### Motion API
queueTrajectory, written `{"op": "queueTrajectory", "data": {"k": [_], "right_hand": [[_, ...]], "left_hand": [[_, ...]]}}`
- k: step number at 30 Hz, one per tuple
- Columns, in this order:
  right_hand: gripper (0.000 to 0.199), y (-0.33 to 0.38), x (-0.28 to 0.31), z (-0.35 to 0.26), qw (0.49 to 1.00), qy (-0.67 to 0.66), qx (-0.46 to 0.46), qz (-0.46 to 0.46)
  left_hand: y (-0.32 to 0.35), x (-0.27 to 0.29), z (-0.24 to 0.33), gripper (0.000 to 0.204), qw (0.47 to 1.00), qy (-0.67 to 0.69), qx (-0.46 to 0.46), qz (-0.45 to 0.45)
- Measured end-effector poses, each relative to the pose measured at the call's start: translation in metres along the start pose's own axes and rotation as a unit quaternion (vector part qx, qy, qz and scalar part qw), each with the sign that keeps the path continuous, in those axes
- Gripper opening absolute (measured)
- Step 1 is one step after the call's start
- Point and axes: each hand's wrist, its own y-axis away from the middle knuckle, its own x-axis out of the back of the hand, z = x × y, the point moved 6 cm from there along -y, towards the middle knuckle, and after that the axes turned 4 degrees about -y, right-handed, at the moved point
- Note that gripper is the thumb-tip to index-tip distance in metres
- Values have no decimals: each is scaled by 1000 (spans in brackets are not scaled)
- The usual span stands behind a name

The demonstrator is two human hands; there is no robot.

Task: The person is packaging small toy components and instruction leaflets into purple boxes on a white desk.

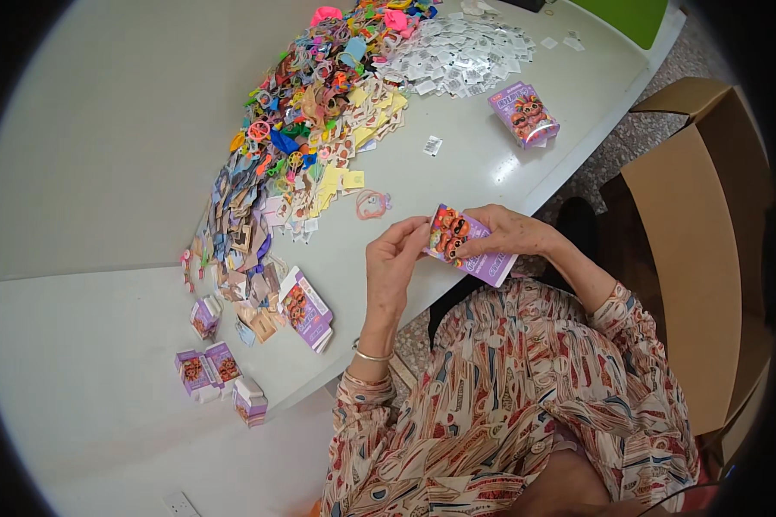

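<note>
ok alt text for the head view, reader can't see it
A person's left hand and right hand hold a purple printed carton at a pale table. Beyond lie heaped colourful trinkets and white packets; an open cardboard box stands at right.

Held box (495, 265) looks smooth printed card to me; tabletop (461, 177) smooth, glossy; carton (685, 276) matt cardboard; bangle (372, 356) shiny metal; clothes (509, 370) printed cloth.

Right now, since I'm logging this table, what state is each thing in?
Left hand: pinching held carton
Right hand: gripping held carton
Held carton: tilted, ends unclear
Cardboard box: open
White packets: heaped
Single packet: lying apart
Colourful trinkets: heaped
Far package: lying face up
</note>
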Motion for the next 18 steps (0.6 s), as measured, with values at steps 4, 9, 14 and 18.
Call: {"op": "queueTrajectory", "data": {"k": [4, 9, 14, 18], "right_hand": [[43, 0, -3, 3, 1000, -1, -15, -13], [43, 1, -3, 2, 1000, 0, 21, -17], [44, 0, -4, 2, 1000, 5, 19, -21], [45, -1, -3, 5, 1000, 18, 19, -8]], "left_hand": [[2, 2, -2, 27, 1000, -9, -19, 18], [3, 2, -2, 24, 999, 2, -22, 41], [1, 7, -11, 22, 997, -50, -40, 46], [9, 0, -5, 24, 987, -129, -97, 1]]}}
